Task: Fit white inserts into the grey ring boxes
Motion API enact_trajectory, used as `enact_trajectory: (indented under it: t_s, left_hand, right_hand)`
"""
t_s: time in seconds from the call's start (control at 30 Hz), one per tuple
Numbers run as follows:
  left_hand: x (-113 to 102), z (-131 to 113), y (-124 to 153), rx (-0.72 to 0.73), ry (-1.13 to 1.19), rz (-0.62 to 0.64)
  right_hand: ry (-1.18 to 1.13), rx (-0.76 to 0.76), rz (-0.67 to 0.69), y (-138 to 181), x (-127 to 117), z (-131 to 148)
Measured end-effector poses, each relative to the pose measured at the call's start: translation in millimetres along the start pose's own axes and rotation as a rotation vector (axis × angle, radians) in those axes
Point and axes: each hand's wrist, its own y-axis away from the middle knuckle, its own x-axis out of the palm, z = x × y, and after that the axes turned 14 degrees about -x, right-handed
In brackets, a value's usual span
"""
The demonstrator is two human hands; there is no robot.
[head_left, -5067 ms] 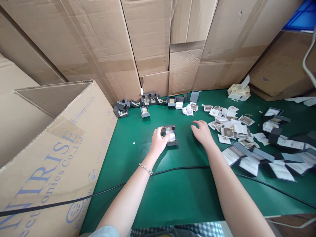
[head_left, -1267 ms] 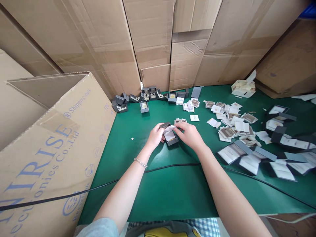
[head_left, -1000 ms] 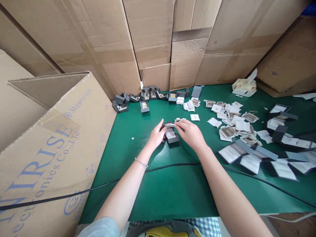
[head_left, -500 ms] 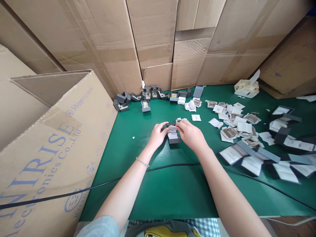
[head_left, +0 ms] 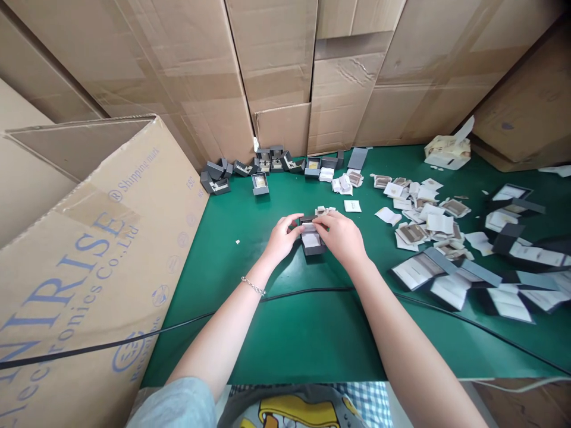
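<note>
A small dark grey hinged jewelry box point(head_left: 314, 250) with a white lining stands on the green table, its lid raised toward the back. From the left, my left hand point(head_left: 282, 239) grips the lid's edge between thumb and fingers. My right hand point(head_left: 340, 233) pinches at the right side of the lid, its fingertips against the white lining inside. Whether a small piece sits under those fingertips is too small to tell. Just behind the box lie pale little pieces point(head_left: 325, 210), partly covered by my right hand. A white card point(head_left: 352, 205) rests behind and to the right.
Several dark jewelry boxes point(head_left: 260, 184) line the table's back. White cards and brown padded pieces point(head_left: 428, 223) are heaped at right, beside opened boxes point(head_left: 450, 288). A black cable point(head_left: 307, 290) crosses the table. A large carton point(head_left: 89, 255) stands left; a tissue pack point(head_left: 447, 152) sits back right.
My right hand has shifted slightly inward, its fingers now further over the lid's lining. My left hand keeps its grip on the box. The whole view has tilted a little.
</note>
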Motion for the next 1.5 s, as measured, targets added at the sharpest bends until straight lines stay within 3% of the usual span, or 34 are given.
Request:
enact_trajectory:
  t_s: [0.27,0.53,0.93,1.13,1.3,1.5]
  left_hand:
    - [1.7,-4.7,2.1,-0.024,0.04,0.025]
    - [1.5,-3.1,0.7,-0.042,0.074,0.037]
    - [-0.3,-5.3,3.1,-0.015,0.121,0.042]
    - [-0.8,-3.6,1.8,0.002,0.147,-0.152]
    - [-7.0,-5.3,0.1,-0.019,0.123,-0.291]
    - [-9.9,-4.3,-2.6,-0.082,0.105,-0.306]
  right_hand:
    - [-0.363,0.19,-0.201,-3.5,15.0,-14.7]
    - [-0.494,0.225,-0.184,-6.8,21.5,-16.8]
    - [-0.373,0.157,-0.258,-4.7,35.4,-14.2]
    - [-0.412,-0.05,-0.135,-3.9,15.8,-14.1]
    - [-0.235,0.055,-0.139,-1.1,6.9,-35.5]
    - [-0.056,0.161,-0.015,-2.1,32.8,-50.6]
